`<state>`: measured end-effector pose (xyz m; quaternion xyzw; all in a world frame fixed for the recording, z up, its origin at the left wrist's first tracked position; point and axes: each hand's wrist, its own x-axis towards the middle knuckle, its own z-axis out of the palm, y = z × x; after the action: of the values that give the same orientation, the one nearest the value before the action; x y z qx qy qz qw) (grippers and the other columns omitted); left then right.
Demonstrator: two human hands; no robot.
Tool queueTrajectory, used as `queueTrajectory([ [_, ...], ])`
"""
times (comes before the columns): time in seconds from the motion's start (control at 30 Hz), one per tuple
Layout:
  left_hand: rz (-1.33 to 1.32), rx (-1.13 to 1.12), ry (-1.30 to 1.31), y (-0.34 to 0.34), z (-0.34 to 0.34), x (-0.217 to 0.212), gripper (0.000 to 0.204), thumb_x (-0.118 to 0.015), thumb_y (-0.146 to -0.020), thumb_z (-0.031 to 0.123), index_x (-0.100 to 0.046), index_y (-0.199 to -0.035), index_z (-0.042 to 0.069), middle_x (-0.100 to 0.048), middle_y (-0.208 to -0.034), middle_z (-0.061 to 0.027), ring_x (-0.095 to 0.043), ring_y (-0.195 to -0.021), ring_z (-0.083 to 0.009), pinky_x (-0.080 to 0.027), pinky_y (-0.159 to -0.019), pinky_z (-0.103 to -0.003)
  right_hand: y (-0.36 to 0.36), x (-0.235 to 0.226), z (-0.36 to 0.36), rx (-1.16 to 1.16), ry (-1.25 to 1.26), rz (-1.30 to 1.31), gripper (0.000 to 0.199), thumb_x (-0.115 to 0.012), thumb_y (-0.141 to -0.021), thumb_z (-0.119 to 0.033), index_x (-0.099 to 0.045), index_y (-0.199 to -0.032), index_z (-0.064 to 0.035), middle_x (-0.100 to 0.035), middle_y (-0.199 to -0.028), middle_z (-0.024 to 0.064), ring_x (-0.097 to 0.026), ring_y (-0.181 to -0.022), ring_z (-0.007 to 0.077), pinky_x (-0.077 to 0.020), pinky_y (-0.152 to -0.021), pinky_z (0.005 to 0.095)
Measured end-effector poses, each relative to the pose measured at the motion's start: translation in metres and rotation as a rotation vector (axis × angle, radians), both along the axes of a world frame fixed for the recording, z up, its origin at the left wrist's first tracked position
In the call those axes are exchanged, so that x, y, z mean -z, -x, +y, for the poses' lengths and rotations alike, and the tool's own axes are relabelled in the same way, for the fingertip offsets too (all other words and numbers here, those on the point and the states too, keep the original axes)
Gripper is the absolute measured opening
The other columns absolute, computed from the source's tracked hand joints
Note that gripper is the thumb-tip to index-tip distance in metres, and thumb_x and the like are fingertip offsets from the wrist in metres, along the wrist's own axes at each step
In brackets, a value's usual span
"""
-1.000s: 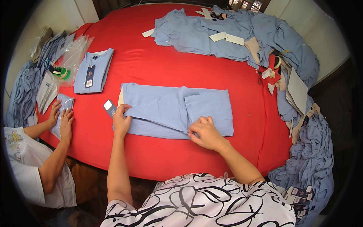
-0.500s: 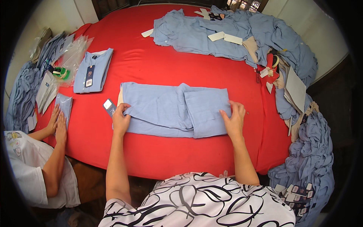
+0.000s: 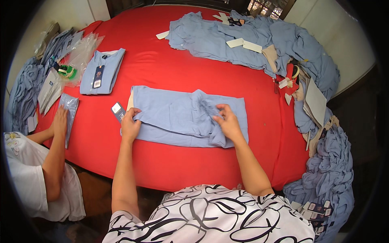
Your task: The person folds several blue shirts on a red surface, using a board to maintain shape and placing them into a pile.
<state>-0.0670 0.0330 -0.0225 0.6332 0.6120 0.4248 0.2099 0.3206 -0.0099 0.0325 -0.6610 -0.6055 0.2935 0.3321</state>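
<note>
A light blue shirt, partly folded into a long rectangle, lies in front of me on the red-covered table. My left hand pinches the edge of its top layer near the left end, beside a dark paper hang tag. My right hand grips a bunched flap of the shirt right of the middle, fingers curled into the cloth. Under that flap, the flat lower layer of the shirt shows out to the right end.
A folded shirt with a tag lies at the far left, near clear plastic bags and a green tape dispenser. A co-worker's hands press a bagged garment. Blue shirts heap along the back and right, with white cards.
My right hand has moved left from the shirt's right end, drawing the folded flap back with it and crumpling it. My left hand stays at the same edge.
</note>
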Motion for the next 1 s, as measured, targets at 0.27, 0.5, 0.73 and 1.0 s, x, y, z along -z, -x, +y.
queueTrajectory([
  [0.27, 0.053, 0.003, 0.017, -0.008, 0.000, -0.008, 0.027, -0.056, -0.075, -0.007, -0.061, -0.100, -0.001, -0.067, -0.089, -0.0095, -0.065, -0.088, -0.0167, -0.048, -0.079, -0.027, -0.027, -0.011, 0.006, 0.114, -0.214, 0.347, 0.038, -0.070, -0.086, -0.008, -0.055, -0.121, -0.0023, -0.057, -0.122, 0.0116, -0.058, -0.107, 0.0218, -0.0483, -0.094, 0.0349],
  [0.5, 0.003, 0.003, 0.010, -0.015, 0.001, -0.010, 0.032, -0.056, -0.070, -0.004, -0.064, -0.100, 0.004, -0.065, -0.092, -0.0139, -0.065, -0.087, -0.0287, -0.050, -0.079, -0.037, 0.019, -0.015, -0.009, 0.050, -0.060, 0.278, 0.042, -0.069, -0.089, -0.020, -0.055, -0.125, -0.0066, -0.057, -0.122, 0.0129, -0.058, -0.105, 0.0247, -0.0472, -0.093, 0.0385],
  [0.73, 0.065, 0.010, 0.046, -0.005, -0.003, -0.015, 0.031, -0.060, -0.073, -0.001, -0.064, -0.104, 0.003, -0.065, -0.093, -0.0137, -0.065, -0.088, -0.0284, -0.050, -0.079, -0.037, -0.077, -0.007, -0.048, 0.380, 0.082, -0.364, 0.048, -0.071, -0.085, -0.028, -0.058, -0.119, 0.0034, -0.063, -0.102, 0.0179, -0.060, -0.097, 0.0317, -0.0489, -0.087, 0.0418],
  [1.0, -0.031, 0.251, 0.196, 0.013, -0.019, -0.046, 0.039, -0.062, -0.081, -0.003, -0.058, -0.119, 0.006, -0.063, -0.102, -0.0129, -0.062, -0.089, -0.0249, -0.050, -0.085, -0.036, -0.068, -0.052, -0.019, 0.122, -0.046, 0.247, 0.030, -0.067, -0.082, -0.010, -0.058, -0.106, 0.0058, -0.067, -0.089, 0.0179, -0.068, -0.084, 0.0282, -0.0528, -0.075, 0.0364],
])
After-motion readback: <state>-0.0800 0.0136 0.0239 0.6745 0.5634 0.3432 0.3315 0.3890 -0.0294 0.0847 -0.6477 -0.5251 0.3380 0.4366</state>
